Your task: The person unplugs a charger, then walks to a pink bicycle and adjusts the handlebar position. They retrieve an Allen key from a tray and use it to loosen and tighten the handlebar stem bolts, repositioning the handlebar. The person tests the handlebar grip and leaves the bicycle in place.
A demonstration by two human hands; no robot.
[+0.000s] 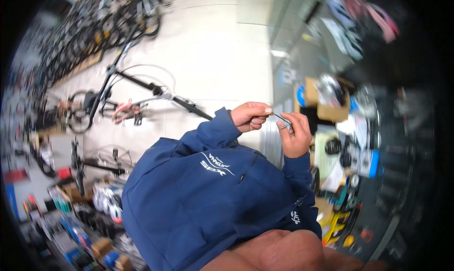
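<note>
My left hand (249,116) is closed, with thumb and forefinger pinching one end of a thin dark rod (279,117). The other end runs into the fingers of my right hand (297,134), whose thumb and fingertips close on it. Both hands are raised in front of my chest, close together, the rod slanting between them. Its exact kind is too small to make out. Dark blue jacket sleeves cover both forearms.
A black bicycle frame (137,80) stands over the pale tiled floor (213,44) to the left, with rows of bicycles (127,20) behind. At right, a cluttered worktop carries an open cardboard box (333,111) and yellow tools (336,228). Boxed goods (101,247) fill the lower left.
</note>
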